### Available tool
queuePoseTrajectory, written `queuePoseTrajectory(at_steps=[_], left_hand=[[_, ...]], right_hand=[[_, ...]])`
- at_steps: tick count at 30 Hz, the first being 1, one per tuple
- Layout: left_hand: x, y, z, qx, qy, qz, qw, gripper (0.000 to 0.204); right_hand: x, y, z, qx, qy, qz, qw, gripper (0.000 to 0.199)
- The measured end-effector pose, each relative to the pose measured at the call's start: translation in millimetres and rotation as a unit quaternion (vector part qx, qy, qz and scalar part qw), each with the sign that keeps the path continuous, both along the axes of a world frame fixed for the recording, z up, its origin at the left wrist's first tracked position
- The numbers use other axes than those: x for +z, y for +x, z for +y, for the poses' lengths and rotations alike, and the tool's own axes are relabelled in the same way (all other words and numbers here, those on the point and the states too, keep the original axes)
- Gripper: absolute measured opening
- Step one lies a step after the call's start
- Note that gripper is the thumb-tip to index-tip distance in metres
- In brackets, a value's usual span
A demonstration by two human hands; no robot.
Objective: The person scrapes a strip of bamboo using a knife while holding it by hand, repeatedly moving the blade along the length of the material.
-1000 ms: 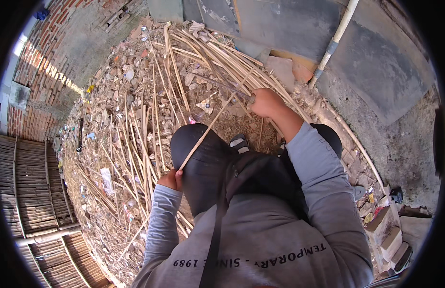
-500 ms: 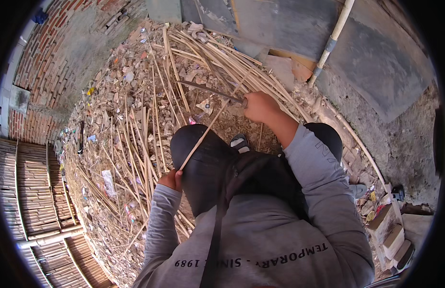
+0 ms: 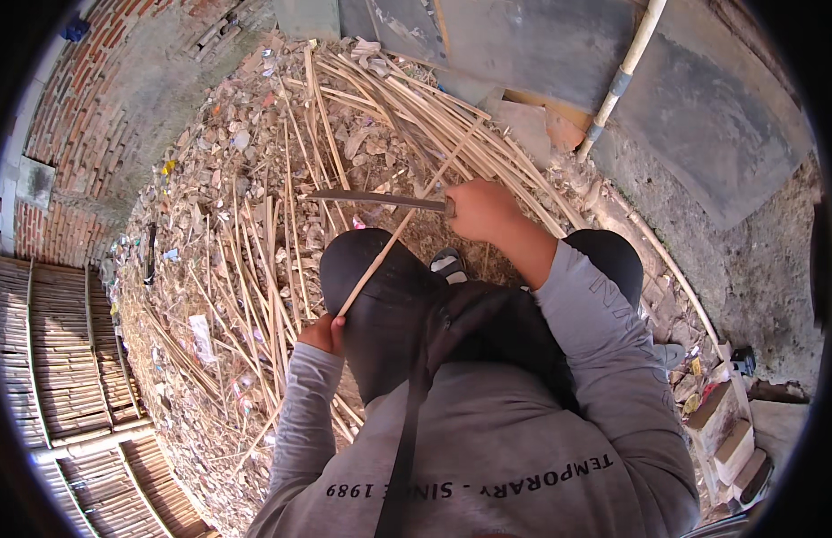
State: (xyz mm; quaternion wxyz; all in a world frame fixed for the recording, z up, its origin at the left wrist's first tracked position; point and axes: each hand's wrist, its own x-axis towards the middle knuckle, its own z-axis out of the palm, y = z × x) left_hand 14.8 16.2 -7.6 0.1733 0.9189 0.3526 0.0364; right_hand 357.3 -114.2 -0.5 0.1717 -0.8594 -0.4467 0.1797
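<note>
Dusty ground [image 3: 254, 161] full of wood chips and scraps spreads out in front of us. We sit low with our dark knees up. Our left hand [image 3: 323, 334] is closed tight around the near end of a thin bamboo stick [image 3: 389, 247], down beside our left knee. That stick leans up and away from us, over the knee, toward the big pile of bamboo sticks [image 3: 416, 99]. Our right hand [image 3: 480, 208] is clenched on the handle of a long knife [image 3: 375, 198]. Its blade points to our left and lies across the stick, touching it or very close; we cannot tell which.

We think the work is only partly done. Many thin strips [image 3: 254, 296] lie spread on the ground by our left side, and lots of chips are all around. A big heap of long sticks waits ahead.

Red brick walls [image 3: 66, 134] curve around on the left. Flat mats made of bamboo slats [image 3: 39, 359] lie low on the left. Grey slabs [image 3: 703, 99] and a pale pipe [image 3: 624, 72] lean at the far side. Some small boxes [image 3: 730, 430] sit by our right.
</note>
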Motion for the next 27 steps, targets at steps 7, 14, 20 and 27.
queuePoseTrajectory(at_steps=[7,14,20,27], left_hand=[[3,2,5,-0.015,-0.010,0.006,1.000,0.044],[-3,2,-5,0.007,0.006,0.005,1.000,0.048],[-18,-6,3,0.009,0.019,0.014,1.000,0.049],[-11,1,1,0.010,0.012,0.012,1.000,0.049]], right_hand=[[-30,32,-1,-0.063,0.047,0.003,0.997,0.035],[9,1,-1,0.017,-0.059,0.008,0.998,0.026],[16,-10,-1,0.012,-0.029,-0.005,0.999,0.023],[-1,13,-2,0.010,-0.035,0.027,0.999,0.024]])
